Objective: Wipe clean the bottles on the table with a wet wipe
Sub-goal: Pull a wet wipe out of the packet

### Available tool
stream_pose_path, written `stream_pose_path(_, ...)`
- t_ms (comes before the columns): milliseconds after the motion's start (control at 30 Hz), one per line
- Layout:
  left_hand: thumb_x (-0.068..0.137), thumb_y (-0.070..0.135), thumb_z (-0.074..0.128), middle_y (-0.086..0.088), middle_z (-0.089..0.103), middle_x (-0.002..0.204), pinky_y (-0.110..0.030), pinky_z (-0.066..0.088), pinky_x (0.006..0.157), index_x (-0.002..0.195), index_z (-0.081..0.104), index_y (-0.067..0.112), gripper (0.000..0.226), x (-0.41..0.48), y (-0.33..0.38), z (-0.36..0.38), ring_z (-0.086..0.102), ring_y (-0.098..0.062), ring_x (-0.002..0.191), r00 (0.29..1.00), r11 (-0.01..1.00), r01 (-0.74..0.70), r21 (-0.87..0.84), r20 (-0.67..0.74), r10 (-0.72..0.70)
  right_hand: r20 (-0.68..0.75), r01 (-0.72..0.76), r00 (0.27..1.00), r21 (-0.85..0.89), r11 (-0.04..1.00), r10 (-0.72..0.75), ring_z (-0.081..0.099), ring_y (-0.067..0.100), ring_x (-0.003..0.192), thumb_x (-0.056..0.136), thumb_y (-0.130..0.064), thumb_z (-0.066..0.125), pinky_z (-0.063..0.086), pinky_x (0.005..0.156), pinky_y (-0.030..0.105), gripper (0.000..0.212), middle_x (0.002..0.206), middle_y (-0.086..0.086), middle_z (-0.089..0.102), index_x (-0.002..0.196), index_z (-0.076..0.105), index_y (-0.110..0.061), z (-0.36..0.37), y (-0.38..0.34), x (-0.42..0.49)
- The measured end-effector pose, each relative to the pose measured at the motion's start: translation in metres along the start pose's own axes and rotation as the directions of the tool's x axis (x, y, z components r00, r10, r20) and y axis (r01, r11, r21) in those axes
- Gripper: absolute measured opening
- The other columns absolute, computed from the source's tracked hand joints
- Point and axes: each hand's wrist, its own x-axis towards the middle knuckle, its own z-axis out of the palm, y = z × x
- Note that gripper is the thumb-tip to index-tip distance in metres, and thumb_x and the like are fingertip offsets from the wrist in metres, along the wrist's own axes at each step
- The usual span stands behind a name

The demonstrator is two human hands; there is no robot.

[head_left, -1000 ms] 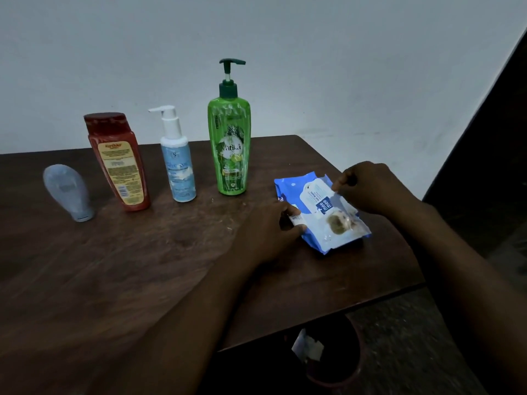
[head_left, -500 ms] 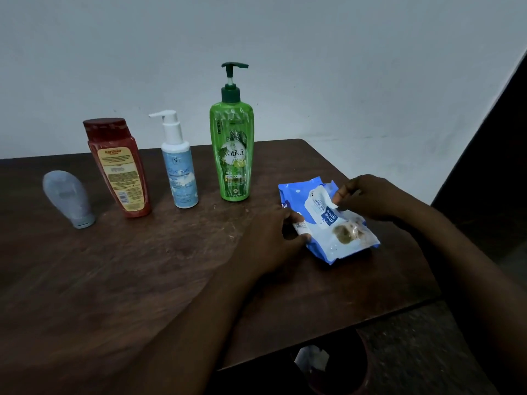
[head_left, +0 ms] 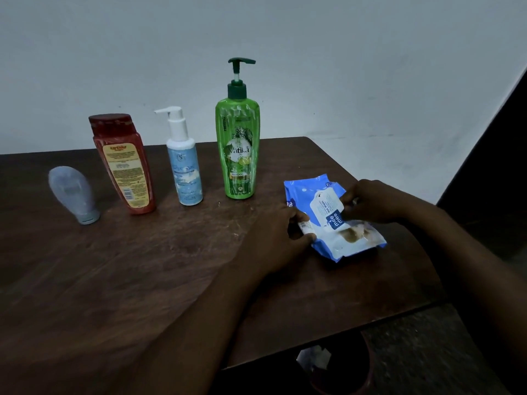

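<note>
Slid right hand [head_left: 376,201] onto flap [head_left: 325,206] since a second ago, pinching its edge, probably mid-peel, with left hand [head_left: 271,243] gripping wipe pack [head_left: 305,192] from 9 o'clock, long axis 11-to-5, at table [head_left: 142,266] 3 o'clock, green bottle [head_left: 238,149] toward 10 o'clock.

A dark wooden worktop [head_left: 114,280] is carrying a grey tube [head_left: 72,193], red bottle [head_left: 124,166], pale blue pump bottle [head_left: 185,172], green pump bottle [head_left: 238,149] and wipes pack [head_left: 328,206].
</note>
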Motion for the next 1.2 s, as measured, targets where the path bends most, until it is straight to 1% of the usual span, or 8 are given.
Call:
stream_pose_path(200, 0.083, 0.042, 0.077, 0.011, 0.066, 0.118, -0.013, 0.041, 0.081, 0.118, 0.068, 0.026, 0.039, -0.001, 0.001, 0.0, 0.058, -0.001, 0.103, 1.0, 1.0, 0.006, -0.006, 0.004, -0.006, -0.249, 0.035, 0.967, 0.357, 0.934, 0.059, 0.062, 0.01, 0.067, 0.083, -0.027, 0.076, 0.043, 0.064, 0.024, 0.013, 0.068, -0.004, 0.072, 0.071, 0.078, -0.021, -0.008, -0.001, -0.011)
stream_pose_path(333, 0.083, 0.041, 0.077, 0.011, 0.064, 0.117, -0.006, 0.036, 0.077, 0.118, 0.068, 0.025, 0.039, -0.002, 0.002, -0.001, 0.056, 0.0, 0.102, 1.0, 1.0, 0.014, -0.006, -0.006, -0.014, -0.297, 0.114, 0.932, 0.788, 0.606, 0.21, 0.057, 0.021, 0.067, 0.069, -0.033, 0.073, 0.049, 0.068, 0.033, 0.029, 0.073, 0.015, 0.067, 0.075, 0.073, -0.004, -0.014, 0.0, -0.013)
stream_pose_path(467, 0.083, 0.039, 0.078, 0.01, 0.066, 0.118, -0.006, 0.038, 0.079, 0.117, 0.068, 0.024, 0.038, -0.001, 0.0, 0.0, 0.057, 0.001, 0.101, 1.0, 0.999, 0.004, -0.033, -0.013, -0.005, -0.271, 0.188, 0.937, 0.922, 0.338, 0.218, 0.065, 0.028, 0.083, 0.084, -0.015, 0.068, 0.056, 0.066, 0.03, 0.006, 0.088, 0.014, 0.065, 0.086, 0.073, -0.011, -0.022, -0.01, -0.015)
stream_pose_path(600, 0.083, 0.038, 0.078, 0.009, 0.065, 0.121, -0.016, 0.044, 0.087, 0.12, 0.067, 0.022, 0.041, -0.001, 0.0, 0.002, 0.058, -0.002, 0.106, 1.0, 0.999, 0.022, -0.044, 0.002, -0.021, -0.221, 0.21, 0.963, 0.974, 0.087, 0.152, 0.074, 0.025, 0.092, 0.091, -0.009, 0.066, 0.062, 0.076, 0.031, 0.02, 0.102, 0.012, 0.075, 0.11, 0.072, -0.006, -0.023, -0.025, -0.02)
stream_pose_path(800, 0.095, 0.025, 0.066, 0.004, 0.075, 0.101, -0.028, 0.055, 0.089, 0.108, 0.072, 0.018, 0.016, 0.005, 0.005, -0.007, 0.069, -0.005, 0.092, 0.954, 0.848, 0.155, -0.506, -0.147, -0.262, -0.144, 0.138, 0.988, 0.987, 0.083, 0.059, 0.075, 0.016, 0.087, 0.089, -0.013, 0.068, 0.06, 0.068, 0.024, 0.015, 0.094, 0.005, 0.078, 0.103, 0.074, -0.01, -0.011, -0.046, -0.023)
stream_pose_path(933, 0.101, 0.032, 0.053, 0.004, 0.074, 0.086, -0.033, 0.056, 0.082, 0.097, 0.07, 0.018, 0.022, 0.01, 0.012, -0.028, 0.07, -0.011, 0.08, 0.915, 0.366, 0.188, -0.912, 0.027, -0.401, -0.142, 0.137, 0.99, 0.975, 0.176, 0.011, 0.075, 0.016, 0.085, 0.088, -0.013, 0.07, 0.06, 0.067, 0.024, 0.017, 0.095, 0.007, 0.078, 0.104, 0.074, -0.009, 0.001, -0.059, -0.025)
stream_pose_path(1067, 0.093, 0.021, 0.065, -0.003, 0.076, 0.097, -0.027, 0.06, 0.073, 0.103, 0.07, 0.015, 0.013, 0.008, 0.004, -0.034, 0.072, -0.014, 0.085, 0.926, 0.21, 0.191, -0.959, 0.106, -0.362, -0.092, 0.091, 0.996, 0.979, 0.183, -0.003, 0.073, 0.023, 0.092, 0.085, -0.012, 0.073, 0.062, 0.079, 0.032, 0.024, 0.102, 0.013, 0.077, 0.108, 0.073, -0.004, 0.014, -0.072, -0.025)
stream_pose_path(1200, 0.088, -0.006, 0.065, -0.016, 0.073, 0.113, -0.029, 0.061, 0.079, 0.117, 0.065, 0.003, 0.031, 0.009, -0.004, -0.034, 0.071, -0.024, 0.098, 0.907, 0.157, 0.146, -0.977, 0.069, -0.415, -0.041, 0.044, 0.999, 0.955, 0.292, -0.017, 0.07, 0.011, 0.075, 0.087, -0.003, 0.07, 0.059, 0.066, 0.027, 0.017, 0.083, 0.0, 0.076, 0.098, 0.072, -0.015, 0.027, -0.083, -0.026)
